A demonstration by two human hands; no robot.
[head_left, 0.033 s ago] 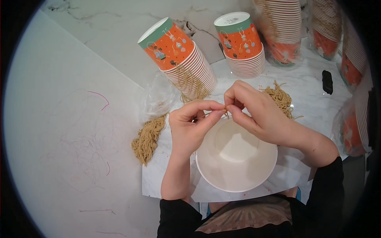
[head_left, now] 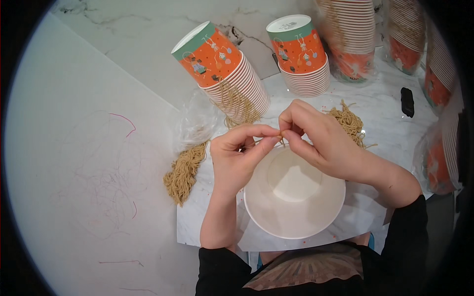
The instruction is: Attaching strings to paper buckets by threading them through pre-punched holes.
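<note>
Above the far rim of a white paper bucket, both hands meet fingertip to fingertip over a short tan cord. My left hand pinches it between thumb and index finger. My right hand is closed in a pinch on the same cord, just to the right. Most of the cord is covered by the fingers, so any knot in it cannot be made out. The bucket stands with its open mouth facing up, its pale inside visible below the hands.
A bundle of tan cords hangs at the table's left edge beside a clear plastic bag. Another cord pile lies right. Orange bucket stacks stand behind; wrapped stacks line the right. A black object lies nearby.
</note>
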